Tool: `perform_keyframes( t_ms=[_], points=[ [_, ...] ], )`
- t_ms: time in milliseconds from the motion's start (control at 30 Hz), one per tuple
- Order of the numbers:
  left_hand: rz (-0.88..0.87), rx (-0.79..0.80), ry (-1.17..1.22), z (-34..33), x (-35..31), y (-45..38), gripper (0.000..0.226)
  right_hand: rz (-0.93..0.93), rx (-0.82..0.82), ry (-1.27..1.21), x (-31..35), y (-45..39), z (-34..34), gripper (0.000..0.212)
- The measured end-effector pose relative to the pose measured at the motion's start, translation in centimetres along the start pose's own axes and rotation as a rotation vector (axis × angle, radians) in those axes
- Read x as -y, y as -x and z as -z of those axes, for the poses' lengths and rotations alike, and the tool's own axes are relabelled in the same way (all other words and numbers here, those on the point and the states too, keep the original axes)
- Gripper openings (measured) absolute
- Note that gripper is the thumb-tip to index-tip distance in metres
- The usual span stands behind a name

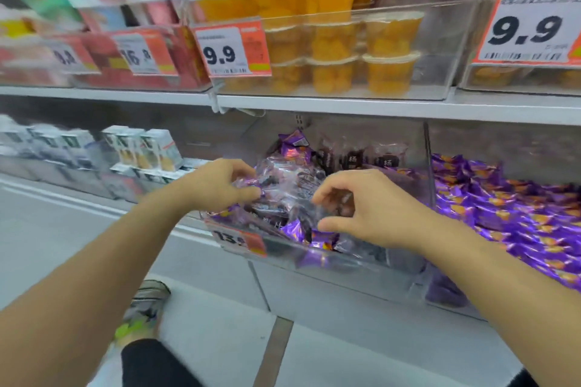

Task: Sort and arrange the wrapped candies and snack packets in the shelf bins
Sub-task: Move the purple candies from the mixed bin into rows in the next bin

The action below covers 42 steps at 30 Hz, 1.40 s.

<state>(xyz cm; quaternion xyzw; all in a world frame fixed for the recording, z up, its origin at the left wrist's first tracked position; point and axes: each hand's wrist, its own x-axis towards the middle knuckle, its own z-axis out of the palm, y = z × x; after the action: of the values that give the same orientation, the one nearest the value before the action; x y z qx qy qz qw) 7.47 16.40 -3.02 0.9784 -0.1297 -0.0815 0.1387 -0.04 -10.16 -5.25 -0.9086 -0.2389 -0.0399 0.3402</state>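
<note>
I see both hands working over the clear bin (330,264) at the centre of the frame, on the lower shelf. My left hand (217,185) has its grip curled tight on a purple wrapped candy (248,190), thumb and fingers pinching it at the left edge of the pile. My right hand (361,207) hovers just right of it, fingers bent down and thumb out, pinching the clear wrapper of a dark snack packet (292,195) that lies on top of the heap between the two hands. The bin holds a mix: purple candies scattered low along its front wall and dark packets (355,157) with white characters standing along the back. An orange price tag (242,240) hangs on the bin's front lip, partly hidden by my left forearm. To the right of the frame, past the bin's clear side wall, a neighbouring bin is heaped with more purple candies (518,214). On the upper shelf, a clear bin is stacked with orange fruit cups (339,50), with a 9.9 price tag (232,47) on its left front. Small white boxes (144,148) sit at the left of the lower shelf, blurred. A shoe (144,308) shows on the floor at lower left.
</note>
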Motion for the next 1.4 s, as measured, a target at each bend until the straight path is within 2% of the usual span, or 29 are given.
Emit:
perform_keyframes(
  t_ms=[100,200,300,400,467,533,633,733,867,967,1167,1233,1300,1400],
  points=[
    [0.003,0.071,0.02,-0.4,0.3,-1.5,0.056,-0.022,-0.001,0.006,0.2,-2.7,-1.0,0.035],
    [-0.023,-0.011,0.055,-0.5,0.8,-2.4,0.045,-0.041,0.078,0.091,-0.1,-4.7,-1.9,0.047],
    [-0.058,-0.093,0.077,-1.1,0.8,-2.5,0.025,-0.073,0.134,0.139,-0.7,-5.9,-2.7,0.052],
    [-0.102,-0.189,0.093,-1.4,0.7,-2.3,0.017,-0.045,0.129,0.174,-1.2,-6.7,-3.3,0.048],
    [-0.137,-0.293,0.167,-1.0,0.7,-2.0,0.021,-0.024,0.09,0.196,-1.3,-7.0,-3.6,0.038],
    [-0.199,-0.318,0.272,-0.4,0.7,-1.7,0.024,-0.029,0.005,0.216,-1.5,-7.0,-3.5,0.029],
    [-0.244,-0.14,0.35,-0.6,-0.3,-1.0,0.031,-0.07,-0.118,0.201,-2.0,-6.7,-2.6,0.028],
    [-0.268,-0.043,0.199,-1.9,-1.7,-1.2,0.038,-0.068,-0.062,0.096,-2.0,-5.9,-1.7,0.034],
    [-0.333,0.132,0.021,-2.3,-3.6,-1.9,0.018,-0.039,-0.017,0.104,-1.8,-4.6,-1.1,0.038],
    [-0.357,0.214,-0.037,-2.4,-4.7,-2.2,0.016,-0.058,-0.018,0.135,-2.3,-4.1,-0.6,0.034],
    [-0.339,0.293,-0.146,-2.9,-5.8,-2.7,0.024,-0.077,-0.116,0.284,-3.1,-5.0,-1.7,0.004],
    [-0.34,0.308,-0.169,-3.0,-6.1,-2.6,0.027,-0.147,-0.207,0.289,-3.5,-5.4,-1.4,0.003],
    [-0.32,0.315,-0.155,-3.1,-6.2,-2.4,0.018,-0.23,-0.3,0.253,-4.0,-5.6,-0.6,0.004],
    [-0.301,0.328,-0.134,-3.1,-6.2,-2.1,0.019,-0.24,-0.286,0.168,-3.9,-5.3,-0.2,0.006]
  ],
)
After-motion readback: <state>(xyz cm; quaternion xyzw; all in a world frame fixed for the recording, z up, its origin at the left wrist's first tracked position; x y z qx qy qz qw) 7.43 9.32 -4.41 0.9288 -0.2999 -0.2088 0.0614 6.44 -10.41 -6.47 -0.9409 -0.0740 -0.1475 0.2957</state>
